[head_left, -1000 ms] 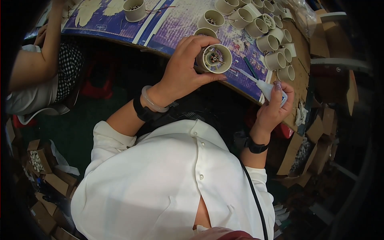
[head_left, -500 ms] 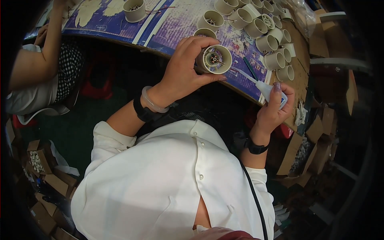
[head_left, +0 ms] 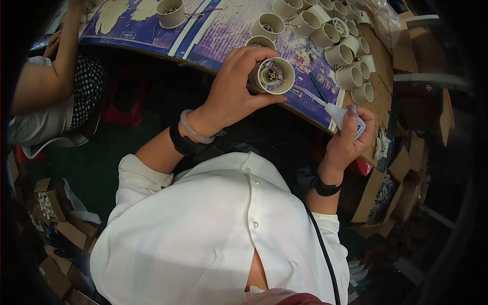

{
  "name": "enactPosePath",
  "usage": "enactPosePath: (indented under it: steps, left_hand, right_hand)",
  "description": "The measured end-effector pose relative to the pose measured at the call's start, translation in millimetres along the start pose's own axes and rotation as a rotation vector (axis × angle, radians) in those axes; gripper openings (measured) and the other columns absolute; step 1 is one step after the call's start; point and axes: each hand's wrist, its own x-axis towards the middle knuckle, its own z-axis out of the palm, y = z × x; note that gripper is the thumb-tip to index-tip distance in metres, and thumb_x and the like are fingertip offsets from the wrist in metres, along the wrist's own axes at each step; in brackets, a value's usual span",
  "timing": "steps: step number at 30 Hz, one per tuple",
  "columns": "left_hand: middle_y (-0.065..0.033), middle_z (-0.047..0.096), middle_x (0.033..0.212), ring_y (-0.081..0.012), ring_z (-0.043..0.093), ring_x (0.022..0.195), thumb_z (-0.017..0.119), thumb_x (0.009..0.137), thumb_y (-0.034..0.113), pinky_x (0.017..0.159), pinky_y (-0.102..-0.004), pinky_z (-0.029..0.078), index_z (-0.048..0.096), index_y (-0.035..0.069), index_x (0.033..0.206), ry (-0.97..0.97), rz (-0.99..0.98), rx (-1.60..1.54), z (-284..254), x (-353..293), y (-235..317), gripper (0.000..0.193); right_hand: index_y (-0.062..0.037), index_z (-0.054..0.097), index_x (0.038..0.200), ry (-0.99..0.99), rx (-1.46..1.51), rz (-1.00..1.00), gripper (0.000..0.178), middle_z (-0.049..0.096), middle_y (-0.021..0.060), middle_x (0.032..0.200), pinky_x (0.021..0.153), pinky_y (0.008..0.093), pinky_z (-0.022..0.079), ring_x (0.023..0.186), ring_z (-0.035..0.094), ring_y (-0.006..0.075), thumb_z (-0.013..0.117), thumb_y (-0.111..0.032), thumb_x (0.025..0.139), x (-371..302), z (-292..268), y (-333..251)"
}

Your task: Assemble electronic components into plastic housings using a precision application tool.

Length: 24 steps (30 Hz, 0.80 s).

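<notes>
My left hand (head_left: 235,79) is wrapped round a cream cylindrical housing (head_left: 284,68) at the table's front edge. Its open end is tilted toward me, showing a dark round part with copper-coloured bits (head_left: 272,74) in the middle. In my right hand (head_left: 351,133) is a small white squeeze bottle with a long thin nozzle (head_left: 334,113), apparently a glue bottle. The nozzle points up and left toward the housing, its tip apart from it. A dark green pen-like stick (head_left: 318,86) lies on the table beyond the nozzle.
Many similar cream housings (head_left: 349,77) crowd the table's right side, some lying on their sides. One housing with wires (head_left: 171,13) stands farther left. A co-worker's arm (head_left: 46,86) is at the far left. Open cardboard boxes (head_left: 373,195) stand low at the right.
</notes>
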Motion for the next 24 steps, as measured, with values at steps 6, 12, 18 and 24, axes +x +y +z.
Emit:
enactPosePath:
  steps: [6, 12, 18, 24]
  left_hand:
    - [-0.0095, 0.058, 0.119, -0.0303, 0.053, 0.111, 0.09, 0.063, 0.023, 0.096, -0.0404, 0.044, 0.053, 0.01, 0.124, 0.0, 0.008, -0.007, 0.4, -0.8, -1.4, 0.072]
    - [-0.0091, 0.058, 0.12, -0.0302, 0.054, 0.112, 0.09, 0.063, 0.023, 0.096, -0.0405, 0.044, 0.053, 0.009, 0.124, 0.008, 0.016, -0.005, -0.2, -0.5, -0.5, 0.072]
    - [-0.0085, 0.059, 0.119, -0.0305, 0.054, 0.112, 0.09, 0.063, 0.023, 0.096, -0.0411, 0.043, 0.053, 0.009, 0.124, 0.009, 0.012, 0.006, -1.1, 0.6, 1.9, 0.072]
    - [-0.0081, 0.06, 0.119, -0.03, 0.054, 0.111, 0.09, 0.064, 0.024, 0.096, -0.0408, 0.042, 0.054, 0.01, 0.123, 0.01, 0.084, 0.071, -2.4, 2.4, 1.2, 0.071]
  right_hand:
    - [-0.0028, 0.056, 0.095, 0.006, 0.009, 0.01, 0.01, 0.055, -0.0022, 0.082, 0.065, 0.0164, 0.038, 0.072, 0.047, 0.0022, 0.061, -0.011, 0.094, -0.5, -0.8, 0.7]
    - [-0.0029, 0.056, 0.095, 0.014, 0.027, 0.015, 0.01, 0.055, -0.0025, 0.082, 0.064, 0.0162, 0.038, 0.071, 0.047, 0.0021, 0.061, -0.012, 0.093, -0.7, 0.0, 0.7]
    - [-0.0028, 0.057, 0.095, 0.024, 0.005, 0.006, 0.01, 0.055, -0.0027, 0.082, 0.064, 0.0162, 0.038, 0.071, 0.047, 0.0021, 0.061, -0.012, 0.093, -0.1, 0.8, 0.6]
    - [-0.0022, 0.058, 0.096, 0.004, 0.026, 0.022, 0.011, 0.058, 0.0027, 0.088, 0.07, 0.0208, 0.044, 0.076, 0.053, 0.0067, 0.062, -0.012, 0.093, -0.4, -5.0, 1.6]
